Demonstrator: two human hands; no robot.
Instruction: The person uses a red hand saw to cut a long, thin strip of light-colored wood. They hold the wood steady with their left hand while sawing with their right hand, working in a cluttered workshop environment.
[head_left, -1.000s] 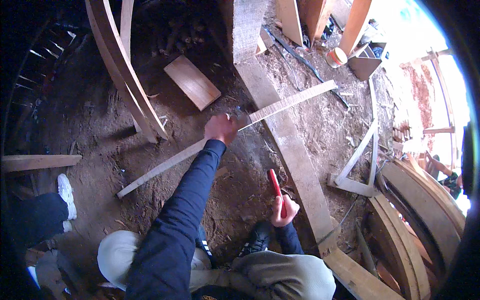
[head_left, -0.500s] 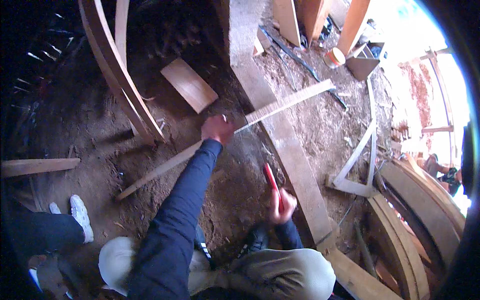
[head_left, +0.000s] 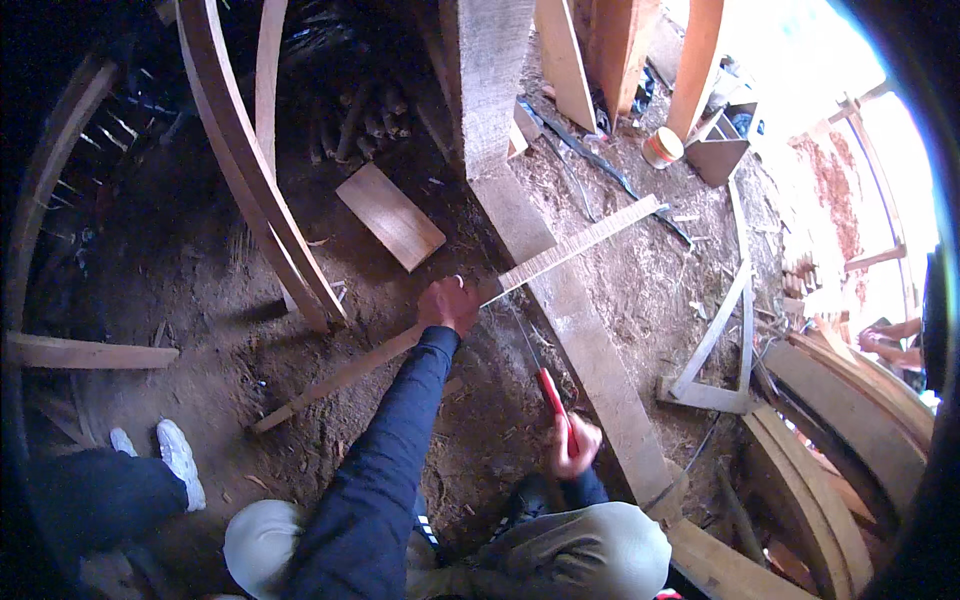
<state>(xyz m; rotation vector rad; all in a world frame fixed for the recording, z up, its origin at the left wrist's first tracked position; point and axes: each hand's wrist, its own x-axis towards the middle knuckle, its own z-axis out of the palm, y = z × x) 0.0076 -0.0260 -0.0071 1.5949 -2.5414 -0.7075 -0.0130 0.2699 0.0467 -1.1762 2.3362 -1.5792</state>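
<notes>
A long thin wooden strip point(head_left: 580, 243) lies slantwise across a thick beam point(head_left: 590, 360) on the dirt floor. My left hand point(head_left: 449, 303) presses down on the strip just left of the beam. My right hand point(head_left: 572, 447) grips the red handle of a hand saw point(head_left: 548, 388), low and close to my knee. The saw's thin blade runs up toward the strip beside my left hand; whether it touches the strip I cannot tell.
Curved wooden ribs point(head_left: 262, 200) stand at the left. A flat board point(head_left: 390, 215) lies behind the strip. A small can point(head_left: 661, 147) and a metal box point(head_left: 720, 150) sit at the back right. Another person's white shoe point(head_left: 180, 455) is at the lower left. A triangular frame point(head_left: 715, 350) lies right.
My head has shifted slightly, so the scene sits lower in view. My right hand with the saw has drawn back toward my knee. The other person's shoe moved right.
</notes>
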